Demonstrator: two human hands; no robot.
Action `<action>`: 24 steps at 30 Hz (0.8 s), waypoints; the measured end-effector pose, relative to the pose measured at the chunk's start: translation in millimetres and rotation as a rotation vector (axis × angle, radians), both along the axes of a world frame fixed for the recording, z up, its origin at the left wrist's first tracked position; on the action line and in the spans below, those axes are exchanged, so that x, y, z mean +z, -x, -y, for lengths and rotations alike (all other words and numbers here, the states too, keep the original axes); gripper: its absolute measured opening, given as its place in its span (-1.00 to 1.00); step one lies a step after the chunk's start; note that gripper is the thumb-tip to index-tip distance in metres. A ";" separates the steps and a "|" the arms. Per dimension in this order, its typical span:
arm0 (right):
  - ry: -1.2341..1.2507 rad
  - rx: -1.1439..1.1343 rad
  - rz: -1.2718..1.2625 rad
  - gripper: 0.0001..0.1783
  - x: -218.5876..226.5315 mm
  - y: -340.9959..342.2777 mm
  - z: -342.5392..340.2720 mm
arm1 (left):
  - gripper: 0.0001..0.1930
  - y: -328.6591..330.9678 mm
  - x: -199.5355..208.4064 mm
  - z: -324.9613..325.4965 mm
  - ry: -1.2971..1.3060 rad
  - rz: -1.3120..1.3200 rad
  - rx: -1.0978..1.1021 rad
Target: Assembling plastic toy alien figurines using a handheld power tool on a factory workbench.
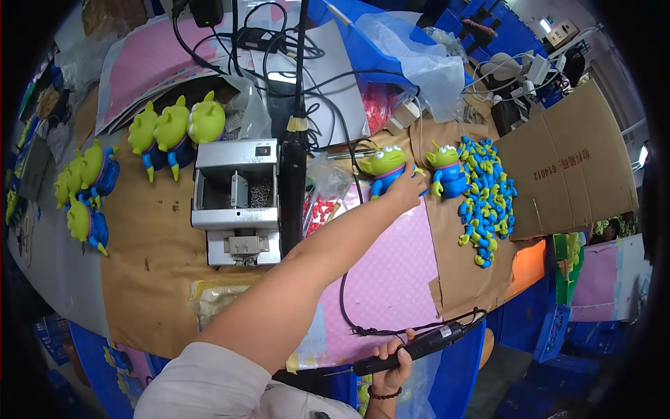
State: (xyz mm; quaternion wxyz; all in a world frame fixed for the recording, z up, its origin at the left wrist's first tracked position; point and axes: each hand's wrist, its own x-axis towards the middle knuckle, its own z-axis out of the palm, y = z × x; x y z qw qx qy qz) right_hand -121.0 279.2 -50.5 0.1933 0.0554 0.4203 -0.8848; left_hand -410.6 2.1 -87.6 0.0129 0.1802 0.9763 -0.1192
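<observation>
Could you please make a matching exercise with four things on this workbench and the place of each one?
Things:
1. green and blue toy figure
2. black electric screwdriver
3. pile of blue and green toy arms
4. grey metal machine

Places:
A. in the right hand
B. beside the cardboard sheet
C. under the left hand
D. left of the black pole

Pairs: 1-C, 2-A, 3-B, 4-D

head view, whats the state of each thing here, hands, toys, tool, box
left hand: stretched out, gripping the green alien toy
right hand: closed around the black electric screwdriver, cord attached
second alien toy: standing upright
blue-green parts pile: loose heap
metal screw feeder: open on top, screws inside
cardboard sheet: lying flat
</observation>
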 end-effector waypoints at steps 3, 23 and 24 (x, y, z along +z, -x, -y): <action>0.030 0.032 -0.017 -0.43 2.9 1.6 3.9 | -0.54 -27.3 14.8 14.9 -0.282 -0.330 -0.052; 0.072 0.231 -0.334 -0.30 55.3 -51.8 71.4 | 0.04 -500.8 5.3 -1.1 -0.991 -1.066 0.529; 0.069 0.264 -0.360 -0.29 58.7 -55.9 79.7 | 0.04 -513.3 -19.2 -6.3 -0.975 -1.058 0.583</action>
